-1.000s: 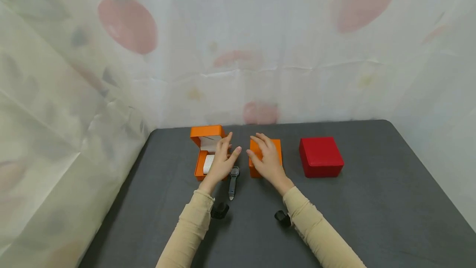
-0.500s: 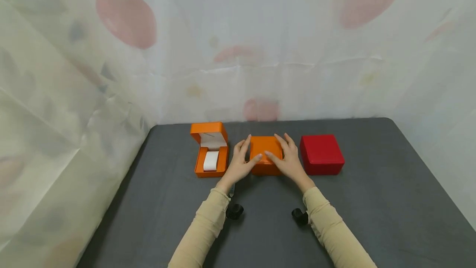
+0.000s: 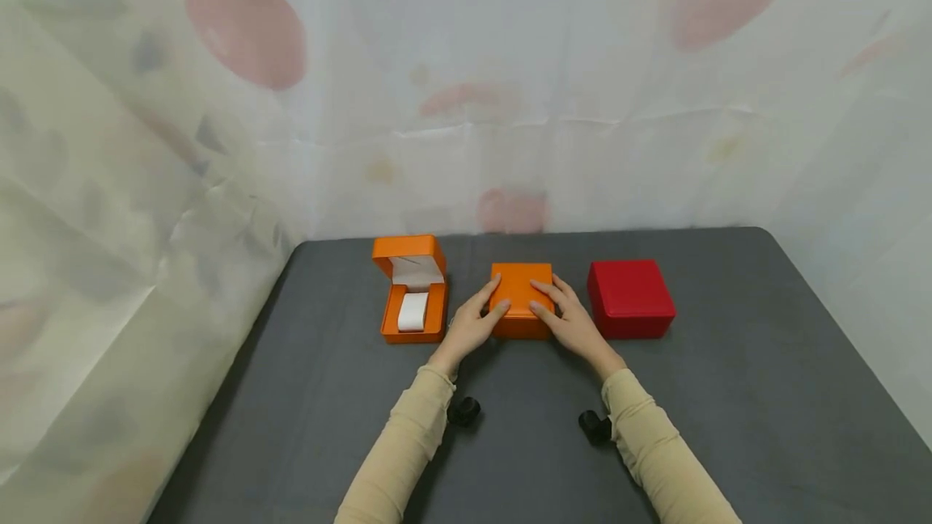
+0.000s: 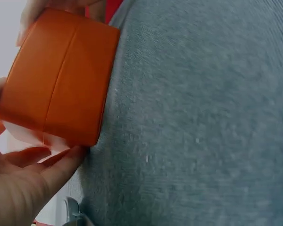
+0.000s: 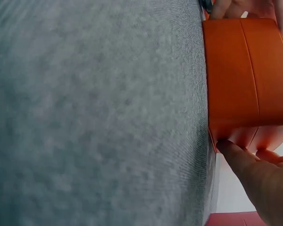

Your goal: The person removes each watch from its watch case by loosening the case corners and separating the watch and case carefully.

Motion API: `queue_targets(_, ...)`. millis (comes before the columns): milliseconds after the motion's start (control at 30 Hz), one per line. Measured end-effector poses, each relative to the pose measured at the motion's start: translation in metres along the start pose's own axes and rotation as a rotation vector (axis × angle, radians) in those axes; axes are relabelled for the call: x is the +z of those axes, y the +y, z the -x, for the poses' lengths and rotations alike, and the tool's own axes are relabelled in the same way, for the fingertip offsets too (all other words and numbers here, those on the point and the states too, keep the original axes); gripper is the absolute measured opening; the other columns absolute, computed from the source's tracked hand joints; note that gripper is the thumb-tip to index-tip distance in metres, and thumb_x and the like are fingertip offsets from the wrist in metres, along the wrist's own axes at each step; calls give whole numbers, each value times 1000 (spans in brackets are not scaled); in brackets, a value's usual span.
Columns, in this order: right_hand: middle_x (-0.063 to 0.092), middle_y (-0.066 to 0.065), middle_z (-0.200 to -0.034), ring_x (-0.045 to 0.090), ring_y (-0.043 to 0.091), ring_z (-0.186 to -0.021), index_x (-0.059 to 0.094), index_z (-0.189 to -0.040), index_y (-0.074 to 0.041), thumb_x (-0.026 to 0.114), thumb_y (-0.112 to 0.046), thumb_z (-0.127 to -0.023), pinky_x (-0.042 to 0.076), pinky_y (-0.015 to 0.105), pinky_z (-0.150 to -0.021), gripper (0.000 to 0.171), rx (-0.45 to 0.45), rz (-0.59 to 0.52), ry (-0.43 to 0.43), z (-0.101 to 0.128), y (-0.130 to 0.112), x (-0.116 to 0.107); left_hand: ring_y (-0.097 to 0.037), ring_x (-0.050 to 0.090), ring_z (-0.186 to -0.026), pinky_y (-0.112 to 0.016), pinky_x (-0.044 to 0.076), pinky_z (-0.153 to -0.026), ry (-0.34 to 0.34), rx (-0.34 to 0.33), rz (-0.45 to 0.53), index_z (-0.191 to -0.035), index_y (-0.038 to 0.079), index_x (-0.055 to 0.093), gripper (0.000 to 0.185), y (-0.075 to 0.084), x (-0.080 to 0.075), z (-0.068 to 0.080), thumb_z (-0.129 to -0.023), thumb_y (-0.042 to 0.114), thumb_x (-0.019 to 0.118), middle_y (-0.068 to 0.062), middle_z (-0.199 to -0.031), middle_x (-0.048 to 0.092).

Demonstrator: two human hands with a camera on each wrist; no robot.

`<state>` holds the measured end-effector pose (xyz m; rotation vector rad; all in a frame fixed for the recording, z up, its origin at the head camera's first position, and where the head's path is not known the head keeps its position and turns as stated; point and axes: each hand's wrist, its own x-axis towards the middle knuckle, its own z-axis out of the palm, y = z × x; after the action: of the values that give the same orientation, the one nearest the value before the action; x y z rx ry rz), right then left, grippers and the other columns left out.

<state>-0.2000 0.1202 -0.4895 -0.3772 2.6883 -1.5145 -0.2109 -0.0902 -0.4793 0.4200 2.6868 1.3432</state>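
Gripping square orange leather-look box (image 3: 520, 291): left hand (image 3: 469, 325) nine o'clock, right hand (image 3: 577, 330) three; likely light, stiff; hold by sides.

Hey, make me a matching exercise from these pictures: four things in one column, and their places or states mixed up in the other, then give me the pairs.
Things:
1. left orange box
2. middle orange box
3. red box
4. white cushion

Places or states:
A. between the left hand and the right hand
B. inside another thing
C. rightmost in the row
D. lid raised

Pairs: 1-D, 2-A, 3-C, 4-B
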Motion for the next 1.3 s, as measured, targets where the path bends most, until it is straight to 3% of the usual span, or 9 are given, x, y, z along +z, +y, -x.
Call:
queue_targets(233,9,14,-157,18,42,-141,37,-144,-28,55,-48,-90,21,65,-107,61,55,-28,-70,1,0,-4,-30,35,-137,-51,31,-109,-37,-36,-9,-146,37,27,60,1,-3,-1,-92,55,46,-5,-151,33)
queue_targets(367,0,10,-159,18,40,-141,28,-146,-35,64,-44,-85,28,58,-108,72,56,-85,-140,4,4,-8,-31,28,-140,-54,27,-110,-76,-20,-24,-148,35,22,67,0,-4,0,-90,56,49,-7,-155,24)
queue_targets(467,-3,11,-158,19,38,-142,26,-147,-33,68,-37,-84,33,52,-107,77,21,-144,-173,7,6,-9,-30,26,-141,-54,27,-110,-112,-13,-20,-148,36,17,77,-2,-6,3,-85,56,57,-6,-156,20)
queue_targets(600,5,10,-158,22,36,-141,24,-148,-29,69,-27,-84,34,51,-106,79,1,-259,-167,9,9,-9,-29,36,-136,-50,34,-107,-140,-25,-11,-148,40,13,85,-6,-6,5,-81,51,66,-5,-154,27)
queue_targets(733,14,9,-157,30,34,-138,20,-149,-29,70,-25,-84,36,51,-105,82,11,-333,-157,9,11,-10,-33,50,-121,-48,42,-97,-134,-42,-27,-147,43,10,85,-7,-4,6,-83,50,64,-10,-151,33)
queue_targets(900,15,10,-157,33,33,-138,10,-151,-29,66,-27,-86,38,50,-104,86,-7,-310,-138,11,12,-11,-30,59,-104,-42,45,-88,-130,-40,-33,-149,36,-2,92,-6,-2,6,-84,54,60,-12,-150,33)
queue_targets(1000,13,9,-158,30,33,-139,4,-151,-28,64,-23,-88,35,51,-106,86,-6,-287,-126,16,0,-13,-22,63,-90,-38,46,-82,-128,-33,-21,-150,30,-9,98,-6,-3,7,-84,56,59,-12,-149,35)
queue_targets(1100,14,6,-157,30,31,-140,6,-150,-33,62,-25,-89,32,52,-108,83,-4,-247,-94,18,-2,-10,-16,62,-72,-33,47,-74,-127,-21,-18,-148,32,-14,99,-8,-4,8,-84,57,57,-13,-146,40)
queue_targets(1300,25,6,-154,37,29,-136,13,-148,-41,61,-37,-89,35,51,-106,76,15,-172,-9,16,5,3,-17,63,-72,-30,47,-70,-99,5,-33,-147,37,-15,103,-11,-5,10,-83,45,65,-15,-142,45)
